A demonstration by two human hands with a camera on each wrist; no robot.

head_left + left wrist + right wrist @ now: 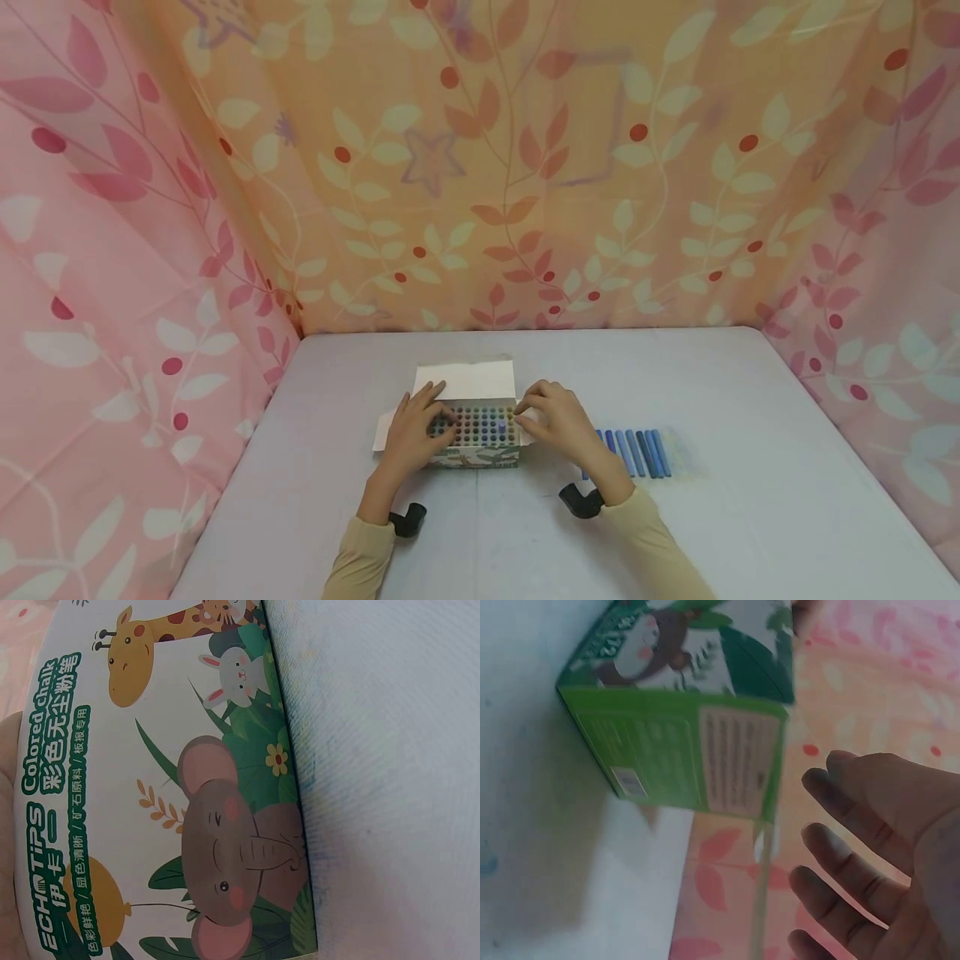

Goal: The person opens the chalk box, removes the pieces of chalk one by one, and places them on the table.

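Note:
A box of colored chalk (476, 457) stands on the table with its lid (465, 380) folded back; rows of round chalk ends fill it. One blue-violet chalk stick (502, 427) stands up higher than the others. My left hand (417, 432) lies over the box's left part, thumb and index finger curved with their tips apart above the chalks. Close to the right edge of the box is my right hand (558, 421), its fingers loosely bent. In the right wrist view its fingers (847, 862) are spread with nothing between them, beside the green box end (652, 750).
Several blue chalk sticks (637, 452) lie side by side on the table, right of the box and partly behind the right forearm. Pale chalk dust (686, 454) marks the white tabletop (750, 517) there. Floral curtains (525, 208) surround the table's back and sides.

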